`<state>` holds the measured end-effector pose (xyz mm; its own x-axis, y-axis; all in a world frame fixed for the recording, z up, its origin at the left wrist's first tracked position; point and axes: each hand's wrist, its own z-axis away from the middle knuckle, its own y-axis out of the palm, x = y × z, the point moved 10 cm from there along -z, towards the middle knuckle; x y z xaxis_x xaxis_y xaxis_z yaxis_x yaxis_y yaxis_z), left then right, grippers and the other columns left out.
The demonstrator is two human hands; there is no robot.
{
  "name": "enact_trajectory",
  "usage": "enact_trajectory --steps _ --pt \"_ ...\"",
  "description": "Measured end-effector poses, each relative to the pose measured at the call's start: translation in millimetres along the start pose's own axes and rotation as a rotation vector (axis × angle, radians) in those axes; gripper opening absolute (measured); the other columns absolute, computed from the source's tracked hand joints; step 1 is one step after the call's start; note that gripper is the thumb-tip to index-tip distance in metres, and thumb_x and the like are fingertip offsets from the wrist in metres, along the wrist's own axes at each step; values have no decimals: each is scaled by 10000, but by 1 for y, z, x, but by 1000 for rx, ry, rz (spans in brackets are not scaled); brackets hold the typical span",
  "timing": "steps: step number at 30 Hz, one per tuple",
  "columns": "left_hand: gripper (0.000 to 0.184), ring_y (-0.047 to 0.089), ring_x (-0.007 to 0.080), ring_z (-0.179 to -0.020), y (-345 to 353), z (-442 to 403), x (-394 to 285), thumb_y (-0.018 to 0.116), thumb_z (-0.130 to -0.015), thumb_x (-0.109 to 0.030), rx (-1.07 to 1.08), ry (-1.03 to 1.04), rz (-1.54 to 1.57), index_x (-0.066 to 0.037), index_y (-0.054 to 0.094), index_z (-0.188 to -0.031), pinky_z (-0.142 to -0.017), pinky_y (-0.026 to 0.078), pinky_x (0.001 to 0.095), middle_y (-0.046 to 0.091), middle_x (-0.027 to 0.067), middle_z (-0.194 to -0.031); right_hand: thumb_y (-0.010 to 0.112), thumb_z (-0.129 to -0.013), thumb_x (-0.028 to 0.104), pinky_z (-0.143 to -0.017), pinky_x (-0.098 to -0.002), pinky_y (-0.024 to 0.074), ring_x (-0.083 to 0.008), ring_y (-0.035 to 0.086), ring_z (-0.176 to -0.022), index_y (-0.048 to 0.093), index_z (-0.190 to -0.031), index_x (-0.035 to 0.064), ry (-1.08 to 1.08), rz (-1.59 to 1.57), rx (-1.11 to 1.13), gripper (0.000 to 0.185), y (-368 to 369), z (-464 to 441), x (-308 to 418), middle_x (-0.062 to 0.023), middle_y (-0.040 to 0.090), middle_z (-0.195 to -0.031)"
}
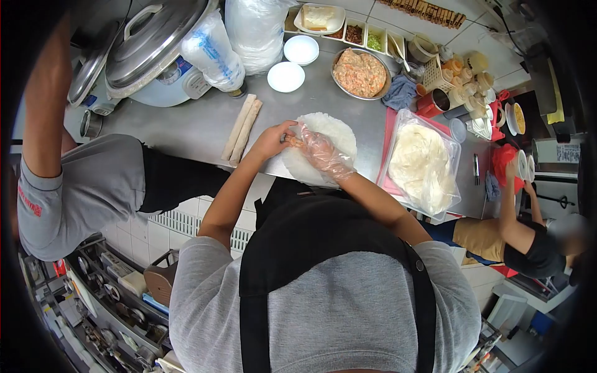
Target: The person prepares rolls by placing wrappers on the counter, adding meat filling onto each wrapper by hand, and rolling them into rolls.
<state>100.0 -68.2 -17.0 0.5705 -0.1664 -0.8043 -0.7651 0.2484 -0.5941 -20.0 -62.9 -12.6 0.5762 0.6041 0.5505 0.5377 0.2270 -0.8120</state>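
Fingers (286, 127) against filling (295, 142), over white sheet (341, 129)

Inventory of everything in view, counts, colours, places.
Counter: 1, steel grey, centre
Round sheet: 1, white, under the hands
Filling strip: 1, orange-brown, on sheet
Long rolls: 2, beige, left of sheet
Small dishes: 2, white, beyond sheet
Mince mixture: 1 bowlful, pink-orange, far side
Chopped toppings: several, brown and green, behind mixture
Cloth: 1, blue-grey, beside mixture
Bagged stack: 1, off-white, right
Condiment containers: many, mixed, far right
Large lids: 2, silver, far left
Clothespins: many, brown, top
Co-workers: 2, grey and black shirts, either side
Left hand: 1, bare, at strip
Right hand: 1, clear glove, over sheet
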Motion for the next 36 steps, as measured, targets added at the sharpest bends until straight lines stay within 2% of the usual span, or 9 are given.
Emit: enact_trajectory --steps 4,7,9,12,17,19,25,31,36 --pt "620 669 311 -936 -3 -1 -2 749 -717 2 -7 29 -22 -136 540 -1284 -834 527 383 721 79 -1013 684 -830 198 -722 -491 515 -395 638 -824 323 -1498 41 17 -6 53 775 -14 17 -9 -237 643 -885" --pt "552 644 289 -1013 -1 -3 -1 766 -703 -20 41 19 -76 -140 619 -1221 -879 506 380 712 68 -1065 689 -821 196 -737 -474 518 -389 635 -818 321 -1497 31 39 39 66 787 -23 27 -16 -236 642 -897" --pt "471 606 275 -1033 -1 -3 -17 799 -700 -94 30 192 -145 -164 700 -1155 -894 490 368 685 52 -1070 696 -813 196 -744 -469 520 -384 636 -819 325 -1495 31 21 24 39 794 -29 34 -18 -226 645 -893" --pt "439 572 259 -1006 8 -3 -16 813 -707 -192 60 167 -162 -218 735 -1139 -898 476 351 649 33 -1030 707 -801 200 -759 -455 521 -366 641 -814 334 -1492 30 -17 33 -1 803 -40 43 -22 -199 651 -885" --pt "410 524 238 -1039 16 -6 -13 783 -732 -291 60 194 -289 -277 741 -1140 -944 431 376 606 9 -1063 739 -771 201 -775 -430 524 -341 631 -839 398 -1445 -3 -11 10 1 782 -55 52 -24 -161 683 -985" --pt "410 510 238 -1075 16 -4 -22 774 -736 -311 58 208 -327 -292 739 -1144 -972 409 394 601 7 -1102 766 -742 228 -767 -425 526 -326 626 -835 407 -1435 -10 -172 158 -94 815 -57 55 -18 -135 683 -963" --pt "424 466 287 -1192 28 -4 -40 745 -737 -394 -41 348 -366 -320 733 -1154 -1032 344 440 582 14 -1270 786 -732 249 -769 -426 529 -322 632 -827 376 -1468 42 76 53 -10 868 -68 52 -22 -112 684 -929" --pt "377 449 279 -1234 41 -8 -58 720 -764 -401 -70 353 -307 -327 741 -1133 -1051 327 437 574 10 -1306 783 -760 228 -745 -415 528 -322 647 -820 389 -1471 68 67 -35 -176 829 -75 56 -24 -95 687 -889" --pt "303 444 266 -1258 53 -10 -57 715 -791 -376 -29 378 -369 -337 758 -1088 -1064 316 434 581 -7 -1312 767 -778 186 -745 -400 532 -316 657 -829 384 -1473 62 78 -101 -152 803 -63 64 -44 -86 688 -848"
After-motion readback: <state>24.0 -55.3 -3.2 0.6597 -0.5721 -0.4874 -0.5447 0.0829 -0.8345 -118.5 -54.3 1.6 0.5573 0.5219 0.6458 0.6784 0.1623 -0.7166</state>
